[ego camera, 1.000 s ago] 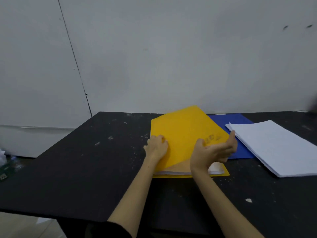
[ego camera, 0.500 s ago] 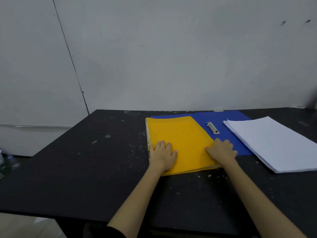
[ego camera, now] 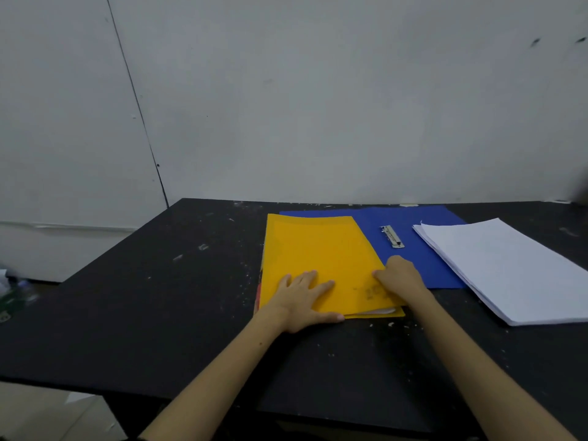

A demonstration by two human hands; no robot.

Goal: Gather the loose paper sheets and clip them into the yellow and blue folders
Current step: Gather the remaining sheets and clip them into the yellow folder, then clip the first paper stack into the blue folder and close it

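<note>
Nearest on the black counter [ego camera: 165, 313], the left hand [ego camera: 302, 300] lies flat with straight fingers pressing on the near part of the closed yellow folder [ego camera: 318, 253], while the right hand [ego camera: 401, 277] rests at the folder's right edge, fingers bent over it; whether it pinches the cover or only pushes it down is hard to tell. The step in hand looks like flattening the closed yellow folder, and it goes best with even pressure swept from the spine side outward, keeping the sheets squared so the white edge peeking out at the near right corner [ego camera: 378, 311] tucks in. Behind, partly under the yellow one, the blue folder [ego camera: 426, 265] lies open with its metal clip [ego camera: 392, 237] bare. To its right sits the paper stack [ego camera: 502, 268], its far right corner cut off by the frame. What is clipped inside the yellow folder is hidden, and blurred items at the left edge cannot be made out.
</note>
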